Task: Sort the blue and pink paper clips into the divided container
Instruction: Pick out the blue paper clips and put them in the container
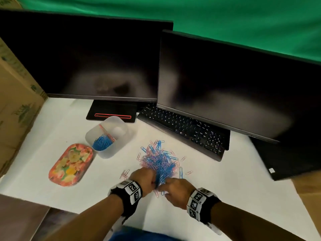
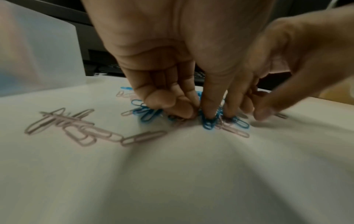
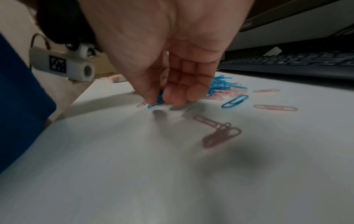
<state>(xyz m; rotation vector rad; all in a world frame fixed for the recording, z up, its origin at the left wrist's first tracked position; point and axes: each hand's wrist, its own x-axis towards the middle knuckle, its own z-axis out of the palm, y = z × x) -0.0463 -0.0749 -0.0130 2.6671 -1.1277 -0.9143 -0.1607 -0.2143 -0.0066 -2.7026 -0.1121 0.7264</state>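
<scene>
A mixed pile of blue and pink paper clips (image 1: 160, 160) lies on the white table in front of the keyboard. My left hand (image 1: 152, 181) is bunched at the pile's near edge, its fingers (image 2: 172, 104) curled down around a cluster of blue clips (image 2: 207, 124). Close beside it, my right hand (image 1: 166, 187) pinches a few blue clips (image 3: 158, 99) between thumb and fingers (image 3: 178, 97), just above the table. The translucent divided container (image 1: 121, 123) stands to the far left, with blue clips (image 1: 101, 143) heaped in its near compartment.
A floral oval tin (image 1: 71, 164) lies left of the container. A black keyboard (image 1: 187, 129) and two dark monitors (image 1: 234, 87) stand behind the pile. Loose pink clips (image 2: 84, 130) are scattered near my left hand. Cardboard boxes (image 1: 15, 105) wall the left side.
</scene>
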